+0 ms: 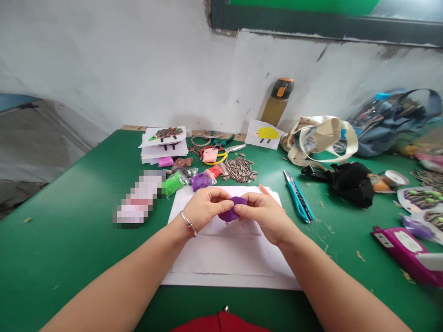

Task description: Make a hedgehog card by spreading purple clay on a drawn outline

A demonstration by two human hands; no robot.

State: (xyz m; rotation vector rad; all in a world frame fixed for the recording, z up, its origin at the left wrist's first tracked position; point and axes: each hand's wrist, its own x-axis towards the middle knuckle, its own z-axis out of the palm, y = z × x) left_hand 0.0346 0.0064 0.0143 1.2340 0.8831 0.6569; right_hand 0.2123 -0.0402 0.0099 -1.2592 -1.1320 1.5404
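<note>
Fingers of the left hand [206, 208] and right hand [268, 214] pinch a flattened purple clay piece [229, 215] between them; it is above white paper [221, 258], which lies on a green counter [86, 193]; a scuffed pale wall [138, 64] rises at the far side; the piece, partly covered, slants lengthwise from near left to far right.

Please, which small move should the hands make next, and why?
Perhaps press the purple piece more even along its edge: the left hand and right hand both pinch it, and its outline looks irregular above the white paper.
</note>
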